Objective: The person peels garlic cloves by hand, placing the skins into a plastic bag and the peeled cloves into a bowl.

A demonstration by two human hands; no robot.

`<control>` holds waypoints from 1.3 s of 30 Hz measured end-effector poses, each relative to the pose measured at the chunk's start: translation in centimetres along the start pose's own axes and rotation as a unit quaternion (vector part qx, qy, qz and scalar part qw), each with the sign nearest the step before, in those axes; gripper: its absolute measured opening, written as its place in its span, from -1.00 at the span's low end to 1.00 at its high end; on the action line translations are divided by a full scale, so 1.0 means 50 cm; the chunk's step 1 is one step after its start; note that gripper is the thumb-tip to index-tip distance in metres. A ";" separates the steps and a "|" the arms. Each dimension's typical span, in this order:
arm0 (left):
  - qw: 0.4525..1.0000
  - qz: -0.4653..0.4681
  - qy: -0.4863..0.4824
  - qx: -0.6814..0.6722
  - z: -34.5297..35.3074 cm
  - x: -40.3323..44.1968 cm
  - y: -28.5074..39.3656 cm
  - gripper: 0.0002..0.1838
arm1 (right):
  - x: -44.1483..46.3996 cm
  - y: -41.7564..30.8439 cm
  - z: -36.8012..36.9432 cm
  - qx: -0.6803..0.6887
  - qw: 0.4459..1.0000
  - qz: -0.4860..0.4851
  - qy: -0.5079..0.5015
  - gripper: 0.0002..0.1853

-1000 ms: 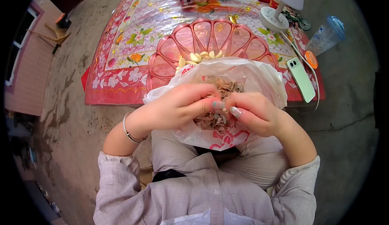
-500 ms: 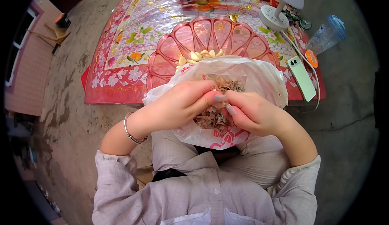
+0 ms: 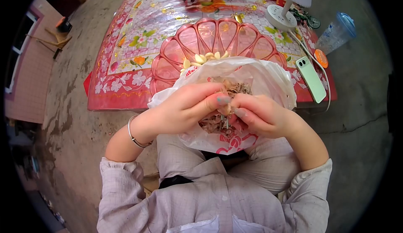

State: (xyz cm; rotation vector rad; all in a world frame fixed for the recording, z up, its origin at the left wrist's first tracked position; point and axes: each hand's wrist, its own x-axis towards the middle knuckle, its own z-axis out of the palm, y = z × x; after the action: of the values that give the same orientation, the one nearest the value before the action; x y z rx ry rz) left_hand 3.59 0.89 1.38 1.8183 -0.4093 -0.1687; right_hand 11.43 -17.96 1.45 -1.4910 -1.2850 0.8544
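Near table edge [image 3: 119,104], hands [image 3: 197,107] pinch tan piece [image 3: 225,109] over bag [image 3: 275,82].

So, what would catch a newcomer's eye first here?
Probably the big pink scalloped dish on the flowery table, with pale cloves in it. Nearer, left hand and right hand work close together over a white bag of papery scraps. A pale green phone lies to the right.

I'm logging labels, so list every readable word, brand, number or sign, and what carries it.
No text is legible.
White plastic bag: red print, creased, unreadable.
Orange disc: pale marks, too small to read.
Clear cup: bluish marks, too blurred to read.
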 end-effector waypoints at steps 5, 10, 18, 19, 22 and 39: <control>0.999 -0.011 -0.014 -0.027 -0.003 0.000 0.001 -0.72 | 0.001 0.008 0.000 -0.018 0.999 -0.034 -0.008 -0.86; 0.999 0.013 -0.008 -0.039 -0.001 0.001 -0.001 -0.71 | 0.001 0.006 0.000 -0.034 0.999 -0.042 0.003 -0.86; 0.999 0.002 -0.033 0.027 0.000 0.002 0.001 -0.70 | 0.001 0.012 -0.003 -0.036 0.999 -0.036 0.004 -0.86; 0.998 -0.007 -0.045 0.031 0.000 0.002 0.006 -0.70 | 0.002 0.012 -0.004 -0.040 0.998 -0.044 0.000 -0.85; 0.997 -0.028 -0.068 0.002 -0.002 0.003 0.012 -0.70 | -0.002 0.000 -0.006 0.057 0.998 0.013 -0.021 -0.83; 0.966 0.138 0.117 0.184 0.019 0.000 -0.006 -0.71 | -0.008 0.001 -0.008 0.228 0.970 0.084 0.025 -0.71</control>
State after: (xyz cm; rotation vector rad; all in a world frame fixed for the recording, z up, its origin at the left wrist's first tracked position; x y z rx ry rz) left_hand 3.36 0.12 0.81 2.0893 -0.5466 0.3352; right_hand 11.71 -18.44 1.50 -1.2500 -0.8565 1.1295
